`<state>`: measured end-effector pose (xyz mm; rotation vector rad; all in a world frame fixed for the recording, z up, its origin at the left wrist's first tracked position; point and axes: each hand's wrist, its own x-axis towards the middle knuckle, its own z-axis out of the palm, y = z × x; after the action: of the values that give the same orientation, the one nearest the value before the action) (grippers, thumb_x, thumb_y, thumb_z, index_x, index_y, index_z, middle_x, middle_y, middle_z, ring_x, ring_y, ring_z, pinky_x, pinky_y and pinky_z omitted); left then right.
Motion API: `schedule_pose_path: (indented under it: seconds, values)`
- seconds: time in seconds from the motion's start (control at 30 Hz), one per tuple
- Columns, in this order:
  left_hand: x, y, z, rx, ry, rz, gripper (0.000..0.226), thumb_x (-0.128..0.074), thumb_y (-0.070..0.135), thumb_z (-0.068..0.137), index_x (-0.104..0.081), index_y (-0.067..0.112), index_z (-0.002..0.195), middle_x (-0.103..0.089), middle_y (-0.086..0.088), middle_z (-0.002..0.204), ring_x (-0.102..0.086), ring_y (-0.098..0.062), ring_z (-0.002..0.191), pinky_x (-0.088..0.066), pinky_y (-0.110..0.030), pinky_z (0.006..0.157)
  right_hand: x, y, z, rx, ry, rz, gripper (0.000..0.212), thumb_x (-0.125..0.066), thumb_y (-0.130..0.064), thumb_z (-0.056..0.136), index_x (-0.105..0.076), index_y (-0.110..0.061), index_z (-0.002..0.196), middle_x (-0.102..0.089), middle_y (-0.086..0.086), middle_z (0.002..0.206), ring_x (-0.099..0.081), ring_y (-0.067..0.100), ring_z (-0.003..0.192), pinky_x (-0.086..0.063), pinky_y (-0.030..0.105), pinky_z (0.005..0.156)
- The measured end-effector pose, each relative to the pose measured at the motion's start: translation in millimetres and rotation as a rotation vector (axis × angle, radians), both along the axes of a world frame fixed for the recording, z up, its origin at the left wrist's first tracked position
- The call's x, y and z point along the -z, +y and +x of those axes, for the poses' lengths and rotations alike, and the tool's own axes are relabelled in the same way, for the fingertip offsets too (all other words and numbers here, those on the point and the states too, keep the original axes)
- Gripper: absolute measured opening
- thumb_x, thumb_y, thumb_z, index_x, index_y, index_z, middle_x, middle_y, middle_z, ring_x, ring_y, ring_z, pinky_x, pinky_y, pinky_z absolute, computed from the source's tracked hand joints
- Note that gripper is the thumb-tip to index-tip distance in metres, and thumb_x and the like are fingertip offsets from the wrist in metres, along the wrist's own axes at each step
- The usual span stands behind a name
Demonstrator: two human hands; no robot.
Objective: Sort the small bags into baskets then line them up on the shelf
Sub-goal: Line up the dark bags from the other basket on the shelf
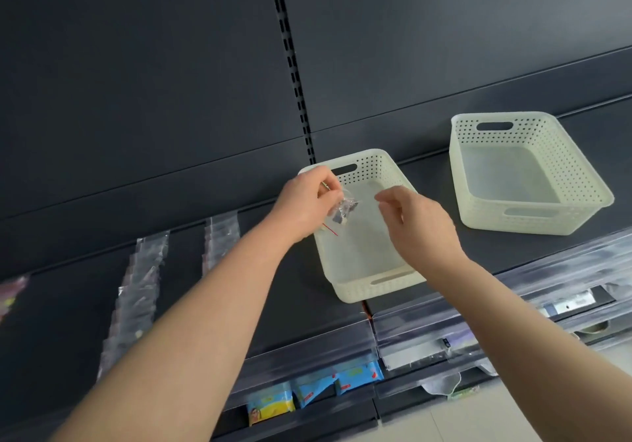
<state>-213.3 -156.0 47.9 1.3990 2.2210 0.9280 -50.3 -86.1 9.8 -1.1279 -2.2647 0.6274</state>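
Your left hand (304,202), pinching a small clear bag (342,210), hangs over the near basket's (359,292) left rim. Your right hand (417,222), fingers curled, covers its right wall. Between them the basket's floor lies open from above. A strip of bare dark shelf (432,181) separates it from the second basket (533,226), whose top is also open. Left of your forearm, two rows of clear bags (136,291) lie on the shelf with bare lanes between them. The dark back panel (171,82) closes off the rear, just behind both baskets.
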Motion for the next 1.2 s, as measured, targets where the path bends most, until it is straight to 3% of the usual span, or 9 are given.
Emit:
schedule_pose_path:
  seconds: [0.07,0.17,0.3,0.4,0.47,0.57,0.87,1.0,1.2]
  values:
    - [-9.3,-16.3,-8.4,0.032,-0.055,0.024,0.010,-0.066,0.019,0.090,-0.061,0.026,0.085,-0.068,0.000,0.077,-0.066,-0.020,0.074,-0.058,-0.045,0.075,-14.4,-11.8,-17.4,-0.087,0.175,-0.158,0.028,-0.050,-0.032,0.097,-0.060,-0.021,0.121,-0.065,-0.011,0.102,-0.061,0.008,0.092,-0.049,0.026,0.081]
    - [-14.8,-43.4,-16.5,0.008,-0.135,0.057,0.014,-0.072,0.025,0.088,-0.061,0.024,0.098,-0.070,0.003,0.077,-0.064,-0.011,0.073,-0.054,-0.034,0.074,-26.6,-33.1,-44.1,-0.226,0.286,-0.378,0.033,-0.060,-0.033,0.092,-0.059,-0.019,0.122,-0.068,-0.010,0.100,-0.063,0.005,0.090,-0.051,0.025,0.085]
    - [-12.6,-87.8,-28.9,-0.128,-0.294,0.134,0.024,-0.069,0.016,0.090,-0.058,0.015,0.112,-0.069,-0.001,0.076,-0.061,-0.003,0.062,-0.048,-0.017,0.061,-25.7,-62.6,-70.0,-0.313,0.279,-0.448,0.018,-0.068,-0.025,0.086,-0.067,-0.021,0.104,-0.072,-0.003,0.088,-0.067,0.010,0.083,-0.053,0.023,0.076]
    - [-2.9,-123.8,-39.3,-0.230,-0.423,0.142,0.027,-0.069,0.017,0.090,-0.059,0.016,0.115,-0.072,-0.003,0.086,-0.065,-0.006,0.073,-0.050,-0.022,0.069,-13.8,-90.1,-84.1,-0.346,0.249,-0.477,0.003,-0.068,-0.021,0.086,-0.069,-0.018,0.085,-0.071,-0.004,0.078,-0.066,0.012,0.076,-0.054,0.028,0.075]
    - [9.5,-150.1,-46.7,-0.282,-0.514,0.083,0.026,-0.071,0.019,0.089,-0.063,0.016,0.113,-0.071,-0.005,0.095,-0.065,-0.010,0.081,-0.050,-0.024,0.071,-0.2,-107.8,-91.4,-0.326,0.226,-0.513,0.010,-0.068,-0.020,0.085,-0.066,-0.019,0.075,-0.070,-0.005,0.070,-0.064,0.015,0.070,-0.057,0.038,0.076]
    - [32.0,-184.1,-53.8,-0.304,-0.639,-0.019,0.009,-0.071,0.008,0.088,-0.068,0.011,0.096,-0.068,-0.004,0.086,-0.062,-0.012,0.072,-0.054,-0.027,0.070,16.9,-127.8,-96.1,-0.304,0.138,-0.560,0.013,-0.068,-0.021,0.086,-0.065,-0.021,0.074,-0.067,-0.008,0.067,-0.065,0.015,0.069,-0.058,0.039,0.077]
    - [58.5,-213.5,-54.1,-0.437,-0.595,-0.002,0.006,-0.067,0.003,0.090,-0.069,0.008,0.089,-0.067,-0.004,0.078,-0.061,-0.013,0.069,-0.057,-0.029,0.070,29.8,-157.8,-102.8,-0.233,0.165,-0.755,0.013,-0.064,-0.020,0.090,-0.068,-0.014,0.078,-0.067,0.004,0.073,-0.061,0.015,0.065,-0.058,0.029,0.066]
    - [56.5,-213.2,-57.6,-0.485,-0.566,0.077,0.010,-0.066,0.000,0.090,-0.067,0.010,0.088,-0.068,-0.004,0.078,-0.060,-0.012,0.065,-0.057,-0.026,0.067,30.3,-162.5,-104.6,-0.251,0.197,-0.815,0.009,-0.069,-0.011,0.086,-0.068,-0.009,0.095,-0.071,0.009,0.084,-0.065,0.015,0.068,-0.055,0.024,0.063]
    - [83.3,-220.9,-61.0,-0.545,-0.309,-0.088,0.020,-0.081,0.018,0.077,-0.062,0.019,0.083,-0.072,0.001,0.076,-0.070,-0.017,0.070,-0.059,-0.036,0.070,45.7,-167.7,-104.7,-0.212,0.026,-0.570,0.023,-0.075,-0.019,0.080,-0.064,-0.022,0.100,-0.072,-0.004,0.074,-0.067,0.012,0.069,-0.057,0.031,0.069]
